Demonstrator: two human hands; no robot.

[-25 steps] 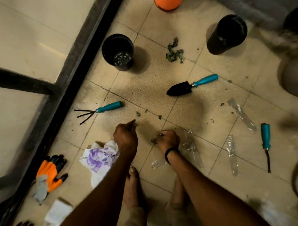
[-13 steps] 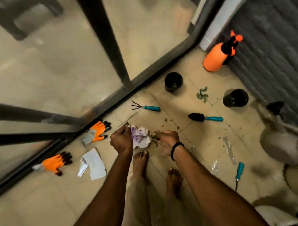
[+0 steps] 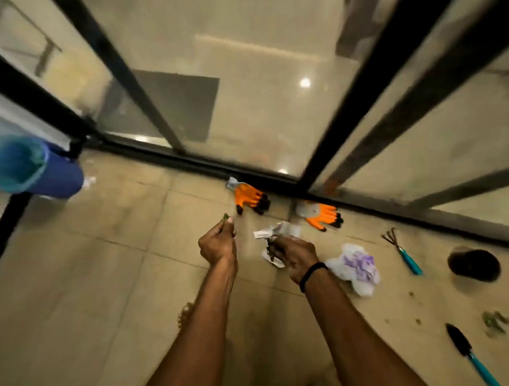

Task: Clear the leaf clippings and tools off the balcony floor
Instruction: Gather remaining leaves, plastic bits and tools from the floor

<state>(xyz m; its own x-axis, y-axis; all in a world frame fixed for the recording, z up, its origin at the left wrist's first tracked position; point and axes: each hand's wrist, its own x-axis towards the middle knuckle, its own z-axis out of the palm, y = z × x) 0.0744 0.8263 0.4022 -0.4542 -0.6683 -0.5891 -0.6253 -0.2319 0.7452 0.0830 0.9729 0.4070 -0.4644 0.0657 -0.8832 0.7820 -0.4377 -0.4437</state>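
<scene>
My left hand (image 3: 218,243) is raised over the tiled floor and pinches a small green leaf clipping (image 3: 225,217) at its fingertips. My right hand (image 3: 296,255), with a black band on the wrist, grips a bunch of dark leaf clippings (image 3: 269,247). A teal-handled hand rake (image 3: 401,250) lies to the right. A black trowel with a teal handle (image 3: 469,354) lies at the lower right. More green clippings (image 3: 493,322) are scattered beside the trowel.
A blue bin with a teal liner (image 3: 27,167) stands at the far left. Two orange gloves (image 3: 249,199) (image 3: 321,214) lie by the glass door track (image 3: 276,180). A white and purple bag (image 3: 357,267), white paper (image 3: 278,229) and a black pot (image 3: 473,265) sit on the floor.
The view has swung left, bringing the blue bin into sight. Both hands have lifted off the floor with clippings in them and moved leftward, away from the tools.
</scene>
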